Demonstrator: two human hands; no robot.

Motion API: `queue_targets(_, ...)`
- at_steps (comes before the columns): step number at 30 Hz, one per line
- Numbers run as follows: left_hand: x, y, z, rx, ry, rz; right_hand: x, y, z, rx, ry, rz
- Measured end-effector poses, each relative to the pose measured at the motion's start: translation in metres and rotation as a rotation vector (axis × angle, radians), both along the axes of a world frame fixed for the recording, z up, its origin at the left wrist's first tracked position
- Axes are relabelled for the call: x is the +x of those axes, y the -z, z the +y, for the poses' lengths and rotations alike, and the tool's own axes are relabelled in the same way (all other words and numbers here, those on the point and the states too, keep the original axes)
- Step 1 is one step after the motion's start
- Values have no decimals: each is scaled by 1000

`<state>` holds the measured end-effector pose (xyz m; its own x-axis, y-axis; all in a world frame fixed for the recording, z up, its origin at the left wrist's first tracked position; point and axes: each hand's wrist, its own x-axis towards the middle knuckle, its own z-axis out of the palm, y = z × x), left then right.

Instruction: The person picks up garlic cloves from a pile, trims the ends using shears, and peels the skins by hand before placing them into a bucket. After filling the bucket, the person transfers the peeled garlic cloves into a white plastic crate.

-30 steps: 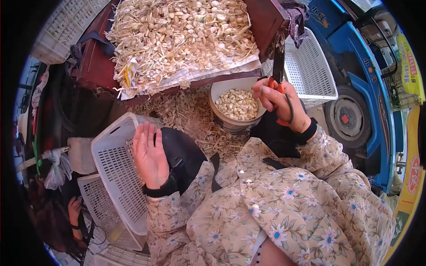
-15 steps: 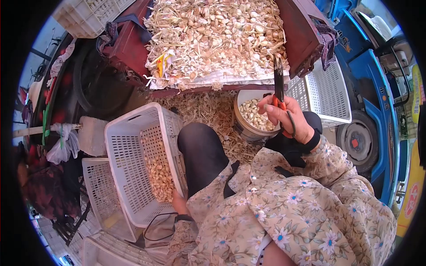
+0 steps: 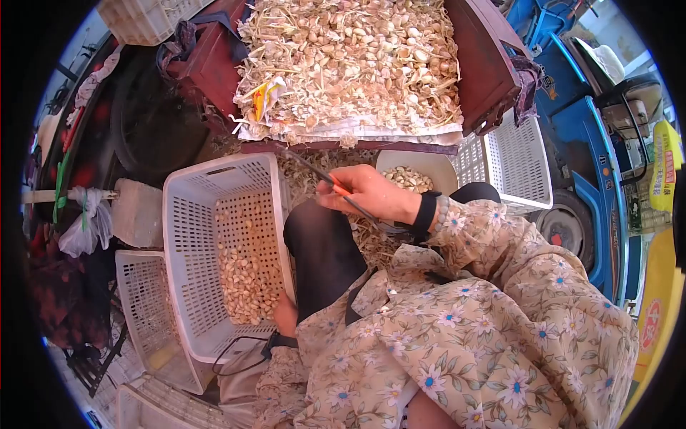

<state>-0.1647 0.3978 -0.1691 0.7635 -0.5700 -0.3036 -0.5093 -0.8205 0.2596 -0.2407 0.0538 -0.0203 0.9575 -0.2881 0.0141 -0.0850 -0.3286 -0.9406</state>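
My right hand is closed round the orange-handled shears, above my left knee, with the dark blades pointing up and left. At the right side of a white crate is my left hand, low near the crate's edge; its fingers are mostly hidden. Garlic cloves lie on the perforated inner face of that crate. A round bucket with more cloves stands behind my right wrist.
A dark red cart bears a heap of garlic and dry stalks at the top. Another white crate stands right of the bucket. A blue vehicle is farther right; a concrete block is at left.
My right hand has moved left and slightly down with the shears, from over the bucket to above my left knee. The blades have swung from pointing up to up-left.
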Motion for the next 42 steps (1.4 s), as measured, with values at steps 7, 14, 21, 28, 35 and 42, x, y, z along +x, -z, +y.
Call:
queue_targets(7,6,-62,-10,-214,-94,-30,124,63,24,-378,-216,373)
queue_targets(14,7,-67,-11,-239,-131,-60,166,110,44,153,-207,430)
queue_targets(21,11,-76,-5,-163,-174,131,179,98,60,72,-34,564)
queue_targets(28,32,-110,45,-134,-234,-293,186,100,63,-39,-23,522)
queue_targets(35,40,-101,106,-541,-1239,-209,184,88,71,142,96,507)
queue_targets(42,57,-89,140,-707,-1542,8,187,92,73,20,191,520)
